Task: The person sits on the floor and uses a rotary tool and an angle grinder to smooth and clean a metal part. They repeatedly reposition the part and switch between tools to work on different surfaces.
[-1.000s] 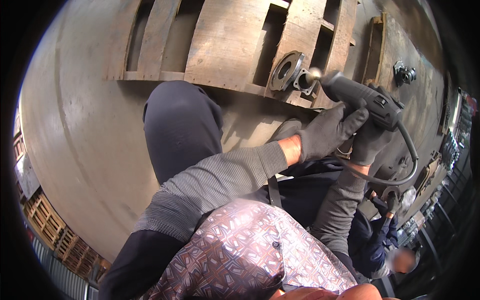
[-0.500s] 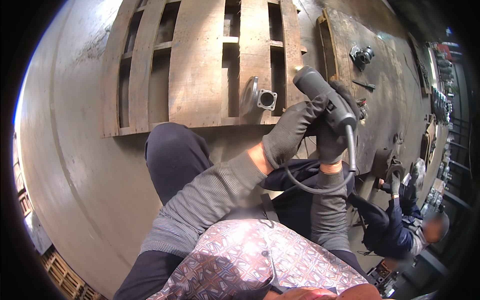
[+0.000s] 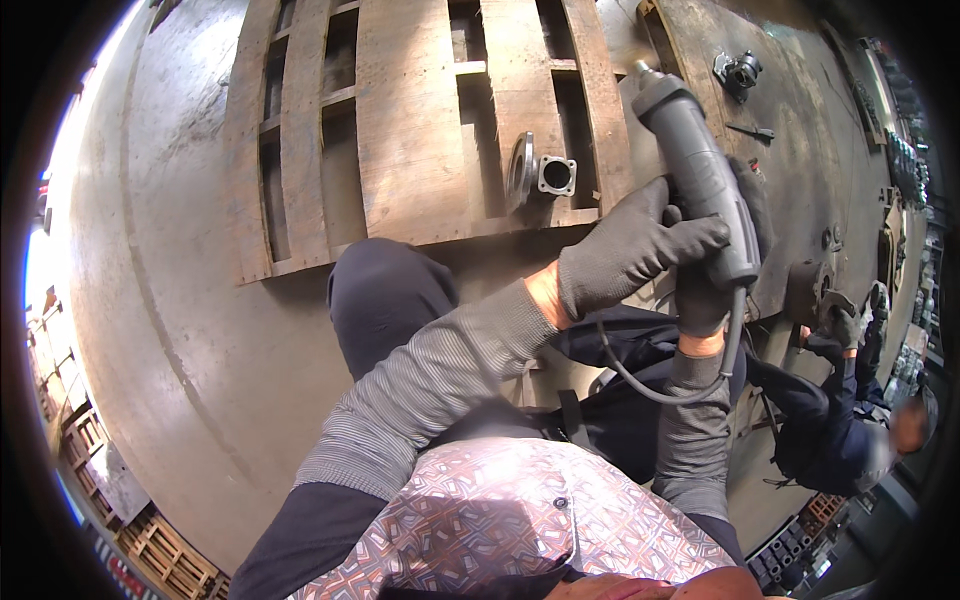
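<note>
A dark grey corded die grinder (image 3: 700, 165) is held up between my two gloved hands, its narrow tip pointing away and slightly left. My right hand (image 3: 708, 295) is wrapped round the body from the right and below, much of it hidden behind the tool. With fingertips pressed to the left side of the rear body, my left hand (image 3: 640, 250) is closed on the grinder too. The cable loops down from its rear end over my right wrist. Left of the tip, apart from it, a metal pipe fitting (image 3: 557, 175) with a square flange and a round flange sits on the pallet's near edge.
The slatted wooden pallet (image 3: 410, 120) lies ahead of my knees. On a wooden board to the right are a dark metal part (image 3: 738, 72) and a small dark tool (image 3: 752, 131). Farther right, a seated co-worker (image 3: 840, 410) handles a round metal part (image 3: 808, 292).
The view has shifted, so the pallet and fitting appear farther right. The grinder has turned more upright, its tip pointing farther away. My left hand has slid toward its rear end.
</note>
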{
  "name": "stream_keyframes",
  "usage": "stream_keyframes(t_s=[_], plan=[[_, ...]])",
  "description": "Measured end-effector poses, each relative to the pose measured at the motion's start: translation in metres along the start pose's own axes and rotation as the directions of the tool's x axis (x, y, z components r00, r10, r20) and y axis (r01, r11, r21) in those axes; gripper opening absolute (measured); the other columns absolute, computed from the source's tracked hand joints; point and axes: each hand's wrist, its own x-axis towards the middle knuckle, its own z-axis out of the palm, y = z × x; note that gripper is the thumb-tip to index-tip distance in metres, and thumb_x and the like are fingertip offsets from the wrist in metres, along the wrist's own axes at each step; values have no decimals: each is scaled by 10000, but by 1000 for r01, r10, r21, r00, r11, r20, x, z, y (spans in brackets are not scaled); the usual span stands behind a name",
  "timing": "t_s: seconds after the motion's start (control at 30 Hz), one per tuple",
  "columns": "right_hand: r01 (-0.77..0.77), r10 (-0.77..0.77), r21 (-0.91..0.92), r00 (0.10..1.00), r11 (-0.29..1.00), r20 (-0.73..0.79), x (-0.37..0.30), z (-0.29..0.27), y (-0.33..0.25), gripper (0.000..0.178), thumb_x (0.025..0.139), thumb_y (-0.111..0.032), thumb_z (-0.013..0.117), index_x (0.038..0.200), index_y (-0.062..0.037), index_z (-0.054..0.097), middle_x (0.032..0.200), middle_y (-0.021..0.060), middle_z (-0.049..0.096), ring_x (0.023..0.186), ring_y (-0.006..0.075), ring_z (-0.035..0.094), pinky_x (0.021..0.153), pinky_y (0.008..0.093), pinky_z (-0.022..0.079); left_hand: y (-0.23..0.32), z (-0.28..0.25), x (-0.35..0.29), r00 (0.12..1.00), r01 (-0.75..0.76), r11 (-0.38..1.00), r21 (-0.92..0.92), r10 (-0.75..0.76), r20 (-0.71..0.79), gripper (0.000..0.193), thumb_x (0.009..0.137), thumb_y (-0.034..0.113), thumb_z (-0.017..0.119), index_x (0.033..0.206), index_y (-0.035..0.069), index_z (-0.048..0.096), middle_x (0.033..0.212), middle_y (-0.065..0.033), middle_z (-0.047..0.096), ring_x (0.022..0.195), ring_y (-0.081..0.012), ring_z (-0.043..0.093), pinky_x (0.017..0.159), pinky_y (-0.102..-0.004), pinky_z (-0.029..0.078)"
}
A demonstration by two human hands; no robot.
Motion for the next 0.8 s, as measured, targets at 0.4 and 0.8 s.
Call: stream_keyframes(t_s=[0.4,0.8], plan=[[-371,347,146,923,917,166,-6,-79,-96,608,1063,-242,632,1578,44,483,1520,235,583,1397,334,595,1162,453,494,-19,21,-34,985,-78,996,44,70,158,642,1012,192,786,1506,-54,457,1348,-140,644,1268,-176,628,1075,-328,554],[-296,294,239,955,925,45,29,-177,-46,291,1038,-153,712,1258,39,714,1156,82,772,1011,166,761,907,298,610,-31,98,55,825,-564,368,739,213,524,730,974,344,824,1558,110,454,1233,-197,720,1122,-269,729,935,-382,603]])
